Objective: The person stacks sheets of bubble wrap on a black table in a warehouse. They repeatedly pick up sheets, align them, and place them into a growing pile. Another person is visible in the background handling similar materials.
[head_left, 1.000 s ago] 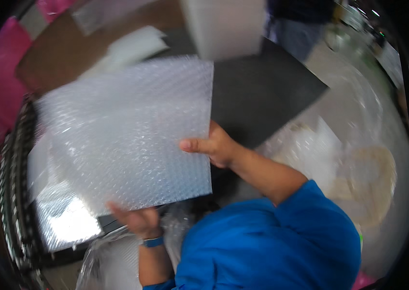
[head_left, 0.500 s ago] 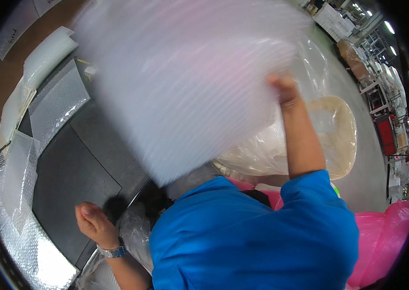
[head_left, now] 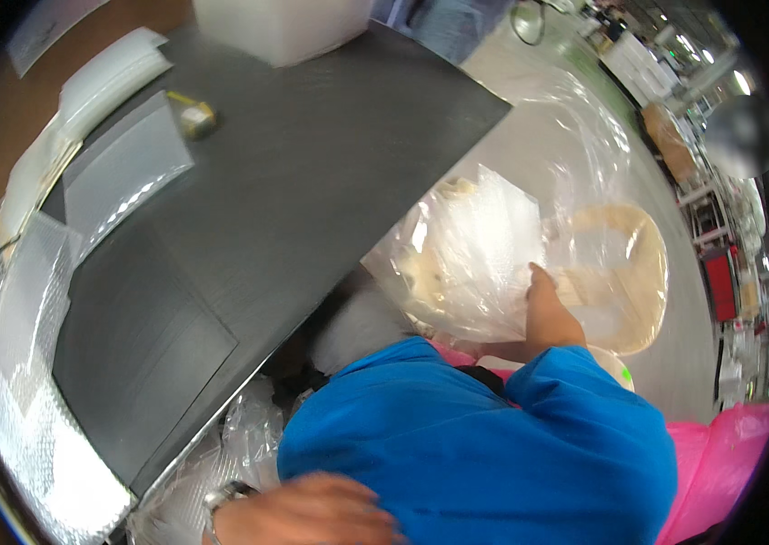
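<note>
Out to the right, my right hand reaches down to a white sheet of packing material. Its fingers look stretched out at the sheet's edge; contact is hard to judge. That sheet lies among a large clear plastic bag standing beside the table. Low in front of my body is my left hand, smeared by motion, with a metal watch on the wrist. Nothing shows in it, and its finger position is unclear. Closest to it are my blue shirt and some crumpled clear plastic.
A dark table spans the left and middle. On it are a tape measure, a white block-like stack, translucent sheets and bubble wrap. Right of the bag stands a cream-rimmed container; pink plastic lies lower right.
The large translucent sheet held up by my right hand no longer blocks the view. My right hand has dropped toward the bag. My left hand has left the table edge and moved toward my body.
</note>
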The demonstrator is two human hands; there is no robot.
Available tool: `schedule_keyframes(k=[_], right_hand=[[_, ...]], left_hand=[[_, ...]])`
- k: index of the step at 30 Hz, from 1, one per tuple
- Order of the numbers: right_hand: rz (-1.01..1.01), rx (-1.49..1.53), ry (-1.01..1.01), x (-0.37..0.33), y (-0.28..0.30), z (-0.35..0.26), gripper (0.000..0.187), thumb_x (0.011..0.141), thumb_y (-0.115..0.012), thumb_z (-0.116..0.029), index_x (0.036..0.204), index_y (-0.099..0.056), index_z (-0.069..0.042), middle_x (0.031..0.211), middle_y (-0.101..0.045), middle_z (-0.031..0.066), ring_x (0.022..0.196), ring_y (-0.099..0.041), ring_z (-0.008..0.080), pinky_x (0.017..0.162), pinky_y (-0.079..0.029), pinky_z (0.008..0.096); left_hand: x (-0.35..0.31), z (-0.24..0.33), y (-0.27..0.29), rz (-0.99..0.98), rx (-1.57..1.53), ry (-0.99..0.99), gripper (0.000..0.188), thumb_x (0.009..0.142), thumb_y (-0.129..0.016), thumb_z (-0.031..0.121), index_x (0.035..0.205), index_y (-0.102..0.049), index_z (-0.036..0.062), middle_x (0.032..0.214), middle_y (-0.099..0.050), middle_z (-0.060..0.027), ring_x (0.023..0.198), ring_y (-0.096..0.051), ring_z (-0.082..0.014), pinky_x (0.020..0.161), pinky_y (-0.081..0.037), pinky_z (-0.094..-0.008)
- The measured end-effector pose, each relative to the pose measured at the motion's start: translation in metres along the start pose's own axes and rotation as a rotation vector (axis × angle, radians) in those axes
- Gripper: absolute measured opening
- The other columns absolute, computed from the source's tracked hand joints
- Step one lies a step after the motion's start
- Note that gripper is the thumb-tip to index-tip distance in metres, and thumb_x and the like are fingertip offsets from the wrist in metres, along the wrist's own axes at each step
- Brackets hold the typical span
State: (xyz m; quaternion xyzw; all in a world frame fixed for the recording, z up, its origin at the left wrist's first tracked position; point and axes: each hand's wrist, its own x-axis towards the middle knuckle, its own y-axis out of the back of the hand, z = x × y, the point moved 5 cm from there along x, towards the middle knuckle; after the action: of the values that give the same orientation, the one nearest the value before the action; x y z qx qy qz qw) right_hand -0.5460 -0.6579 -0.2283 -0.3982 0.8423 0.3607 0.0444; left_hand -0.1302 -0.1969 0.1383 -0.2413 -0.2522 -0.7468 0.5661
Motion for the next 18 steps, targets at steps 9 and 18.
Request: schedule_keyframes(k=[9,18], right_hand=[[-1.849,0.131,1.242,-0.440,-0.008,-0.241,0.034,0.080,-0.064,-0.029,0.097,-0.058,-0.001,0.085,-0.061,0.0114,0.079,-0.060,0.0220,0.066,-0.048,0.0321],[-3.425,0.219,2.096,-0.647,0.152,-0.183,0.027,0.079,-0.044,-0.017,0.099,-0.061,-0.008,0.081,-0.055,0.0057,0.049,-0.046,0.0132,0.043,-0.037,0.0251]], left_hand=[[0.028,0.015,-0.027,-0.155,0.221,0.303,0.019,0.079,-0.053,0.021,0.081,-0.056,0.0024,0.077,-0.053,-0.0127,0.069,-0.051,-0.0281,0.063,-0.043,-0.0377],[0.041,0.053,-0.016,0.239,1.096,0.037,0.008,0.069,-0.056,0.015,0.066,-0.051,0.0094,0.066,-0.045,-0.0051,0.057,-0.047,-0.0211,0.053,-0.040,-0.0320]])
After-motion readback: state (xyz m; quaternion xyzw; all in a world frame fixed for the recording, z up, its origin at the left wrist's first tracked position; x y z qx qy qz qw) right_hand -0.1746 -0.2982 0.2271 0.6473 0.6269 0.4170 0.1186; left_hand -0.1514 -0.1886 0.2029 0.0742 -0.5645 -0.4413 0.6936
